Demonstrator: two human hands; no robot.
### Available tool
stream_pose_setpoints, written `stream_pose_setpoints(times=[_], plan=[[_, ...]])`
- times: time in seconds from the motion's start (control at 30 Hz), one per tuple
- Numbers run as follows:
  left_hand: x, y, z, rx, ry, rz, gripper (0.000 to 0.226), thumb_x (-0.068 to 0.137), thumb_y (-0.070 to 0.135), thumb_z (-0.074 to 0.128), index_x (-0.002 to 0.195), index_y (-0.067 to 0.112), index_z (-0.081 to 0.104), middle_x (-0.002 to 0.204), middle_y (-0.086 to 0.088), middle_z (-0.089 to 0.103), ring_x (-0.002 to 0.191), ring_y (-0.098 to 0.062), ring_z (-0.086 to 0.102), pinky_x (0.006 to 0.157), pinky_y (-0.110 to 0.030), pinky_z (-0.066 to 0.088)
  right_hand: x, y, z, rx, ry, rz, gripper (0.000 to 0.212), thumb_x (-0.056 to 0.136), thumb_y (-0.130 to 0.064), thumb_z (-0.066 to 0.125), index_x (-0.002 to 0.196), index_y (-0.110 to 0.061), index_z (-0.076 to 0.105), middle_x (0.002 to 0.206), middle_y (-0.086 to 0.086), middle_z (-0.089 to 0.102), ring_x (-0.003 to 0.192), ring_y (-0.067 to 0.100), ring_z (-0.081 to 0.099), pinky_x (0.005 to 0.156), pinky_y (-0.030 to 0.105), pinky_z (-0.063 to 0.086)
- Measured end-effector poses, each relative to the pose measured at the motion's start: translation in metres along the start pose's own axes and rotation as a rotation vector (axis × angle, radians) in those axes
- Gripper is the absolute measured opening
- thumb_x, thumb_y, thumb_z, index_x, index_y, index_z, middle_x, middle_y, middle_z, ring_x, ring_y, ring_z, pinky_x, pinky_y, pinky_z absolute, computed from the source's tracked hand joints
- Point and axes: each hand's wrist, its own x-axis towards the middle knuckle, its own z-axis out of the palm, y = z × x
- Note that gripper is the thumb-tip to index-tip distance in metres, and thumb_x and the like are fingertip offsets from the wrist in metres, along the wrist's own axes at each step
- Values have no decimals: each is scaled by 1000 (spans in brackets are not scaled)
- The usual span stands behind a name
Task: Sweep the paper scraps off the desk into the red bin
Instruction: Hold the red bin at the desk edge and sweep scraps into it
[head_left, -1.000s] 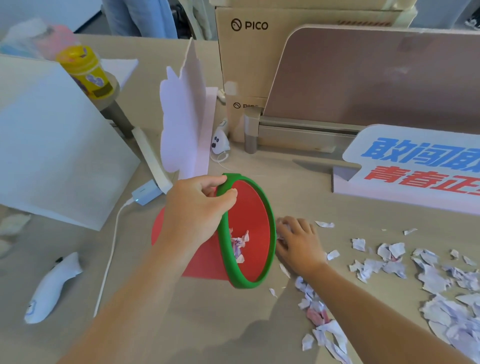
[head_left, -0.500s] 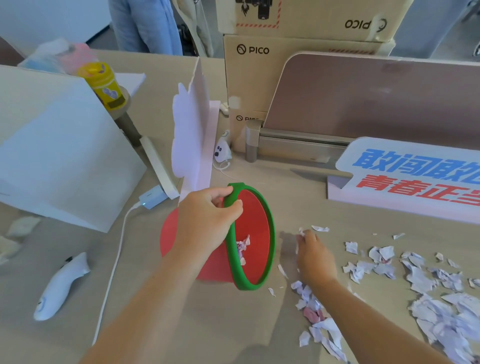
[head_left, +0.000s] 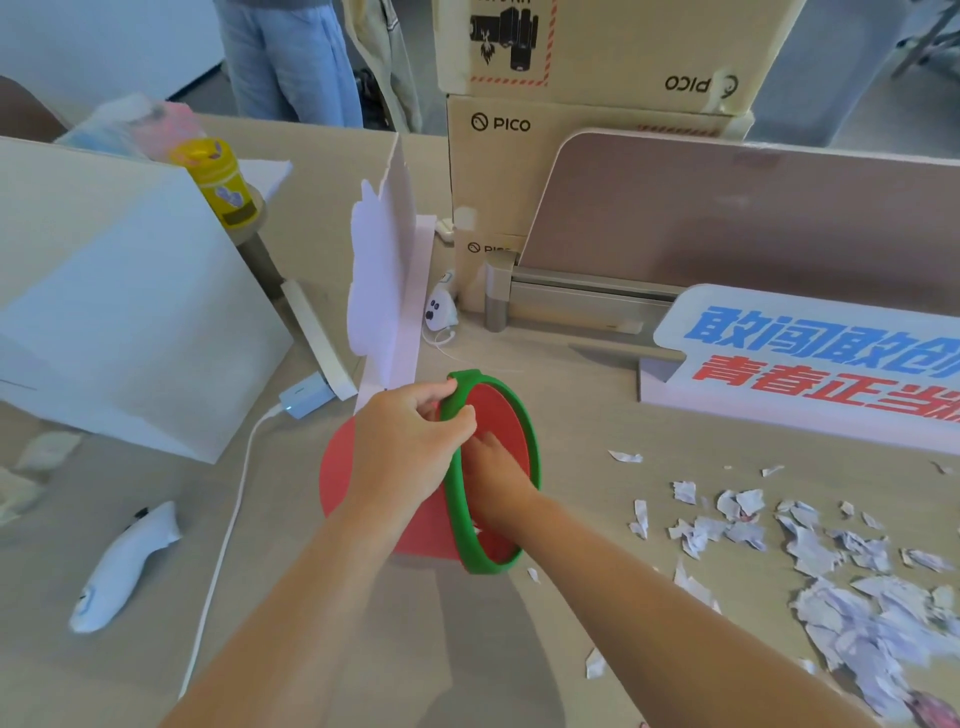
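Observation:
The red bin (head_left: 343, 467) with a green rim (head_left: 531, 441) lies tipped on its side on the desk (head_left: 597, 426), mouth facing right. My left hand (head_left: 410, 447) grips the top of the rim. My right hand (head_left: 498, 478) reaches inside the bin's mouth; its fingertips are partly hidden, so I cannot tell if it holds anything. White paper scraps (head_left: 857, 613) lie scattered and heaped over the desk to the right, and a few small bits (head_left: 532, 574) rest just below the rim.
A white board (head_left: 130, 322) leans at the left, with a white controller (head_left: 124, 566) and a charger cable (head_left: 234, 493) in front. A cut paper sheet (head_left: 384, 275) stands behind the bin. A lettered sign (head_left: 810, 364), divider (head_left: 727, 218) and cardboard boxes (head_left: 571, 156) stand behind.
My right hand has moved left from the desk beside the bin into the bin's mouth. The scraps that lay along my right forearm no longer show there. My left hand keeps its grip.

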Motion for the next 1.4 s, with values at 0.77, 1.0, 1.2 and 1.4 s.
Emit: stream_pose_setpoints(times=[0.77,1.0,1.2,1.4], plan=[[-18,-7,3,78,-75,117,32,74,24,74,107,23,70,55,12,54,52,7,50,55,-2,38,-39,173,-56,-288,131,407,46,97,-26,35,139,-11,29,153,12,18,141,27,13,111,42,19],[-15,-6,1,81,-104,127,33,76,25,72,109,21,69,58,13,55,52,11,50,53,-1,37,-103,149,-5,-394,-16,311,58,97,-43,19,148,-17,8,159,-1,0,145,17,-6,117,39,-1],[-19,-10,-3,64,-82,137,34,75,24,73,109,20,69,63,18,59,55,16,52,54,2,36,-112,93,33,-501,55,207,72,82,-52,3,148,-23,3,156,-4,-4,141,20,-14,112,37,-17],[-26,-16,-5,61,-69,143,35,74,26,73,109,22,69,67,13,64,56,11,52,57,0,39,-114,94,61,-622,39,292,67,86,-43,-2,148,-20,2,158,-3,-2,136,14,-20,112,44,-20]])
